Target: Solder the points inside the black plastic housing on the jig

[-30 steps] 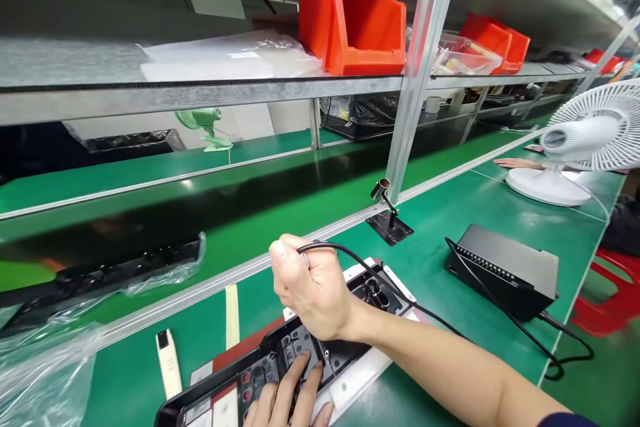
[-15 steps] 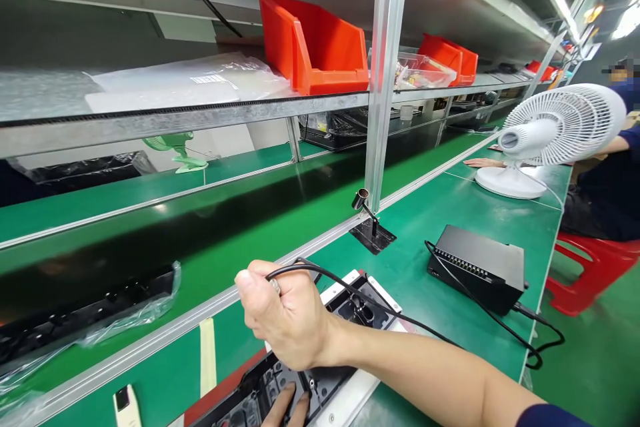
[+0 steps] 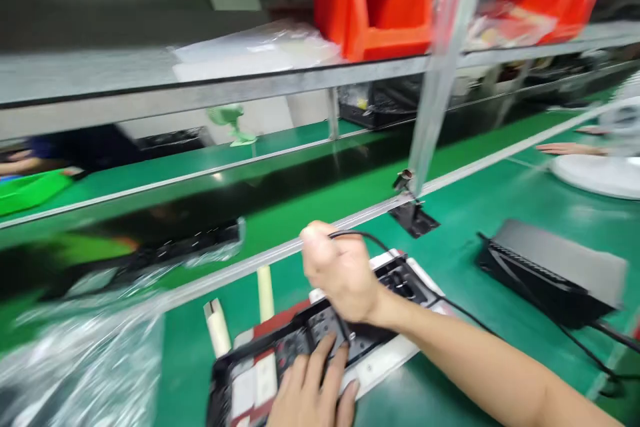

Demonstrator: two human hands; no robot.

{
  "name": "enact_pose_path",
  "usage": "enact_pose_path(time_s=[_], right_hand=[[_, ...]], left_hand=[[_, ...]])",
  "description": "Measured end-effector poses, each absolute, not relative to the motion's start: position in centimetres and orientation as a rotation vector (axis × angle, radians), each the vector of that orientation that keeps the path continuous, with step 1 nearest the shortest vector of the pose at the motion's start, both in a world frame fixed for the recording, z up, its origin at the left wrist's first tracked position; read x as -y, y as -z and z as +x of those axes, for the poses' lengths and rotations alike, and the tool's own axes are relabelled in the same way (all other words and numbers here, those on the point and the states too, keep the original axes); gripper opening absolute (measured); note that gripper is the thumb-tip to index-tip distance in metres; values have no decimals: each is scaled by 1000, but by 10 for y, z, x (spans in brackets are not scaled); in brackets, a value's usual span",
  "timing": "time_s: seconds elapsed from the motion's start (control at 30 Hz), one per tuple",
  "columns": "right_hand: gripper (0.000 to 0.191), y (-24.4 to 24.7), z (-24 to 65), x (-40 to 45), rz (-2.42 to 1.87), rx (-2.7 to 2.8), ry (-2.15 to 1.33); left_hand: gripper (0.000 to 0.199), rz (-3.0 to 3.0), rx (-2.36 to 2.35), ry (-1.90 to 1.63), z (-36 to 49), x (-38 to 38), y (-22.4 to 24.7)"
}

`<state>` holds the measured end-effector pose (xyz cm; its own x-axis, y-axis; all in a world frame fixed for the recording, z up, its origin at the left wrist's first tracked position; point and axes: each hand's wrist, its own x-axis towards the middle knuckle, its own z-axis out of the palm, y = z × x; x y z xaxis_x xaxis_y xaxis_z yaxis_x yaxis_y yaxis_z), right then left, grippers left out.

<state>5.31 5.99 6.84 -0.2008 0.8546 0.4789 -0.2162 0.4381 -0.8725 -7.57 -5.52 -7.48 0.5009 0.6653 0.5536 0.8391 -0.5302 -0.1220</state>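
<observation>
A long black plastic housing point(image 3: 220, 373) lies in a red and white fixture point(image 3: 380, 363) on the green bench. My right hand point(image 3: 343, 273) is closed in a fist over the middle of the housing. A black cable point(image 3: 465, 312) runs out of the top of the fist and over the wrist; the corded tool inside the fist is mostly hidden. My left hand point(image 3: 313, 380) lies with its fingers spread on the housing, just below the right one, holding nothing.
A black box point(image 3: 555, 273) with cables is at the right, near a white fan point(image 3: 600, 173) and another person's hands. A metal post point(image 3: 440, 80) rises behind a small black stand point(image 3: 414, 217). Plastic wrap point(image 3: 100, 360) lies left. Red bins point(image 3: 395, 40) stand on the shelf.
The view has swung left and blurred, so things appear further right. More of my left hand and of the housing shows. My right fist stays closed over the housing.
</observation>
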Motion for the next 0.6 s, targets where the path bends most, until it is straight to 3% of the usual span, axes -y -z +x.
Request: enact_pose_path(time_s=[0.23, 0.6], right_hand=[[45, -67, 56, -66, -461, 1299, -1248], [45, -76, 56, -63, -542, 1277, -1179]], left_hand=[[37, -2500, 1761, 510, -54, 69, 39], [37, -2503, 1769, 511, -54, 70, 35]])
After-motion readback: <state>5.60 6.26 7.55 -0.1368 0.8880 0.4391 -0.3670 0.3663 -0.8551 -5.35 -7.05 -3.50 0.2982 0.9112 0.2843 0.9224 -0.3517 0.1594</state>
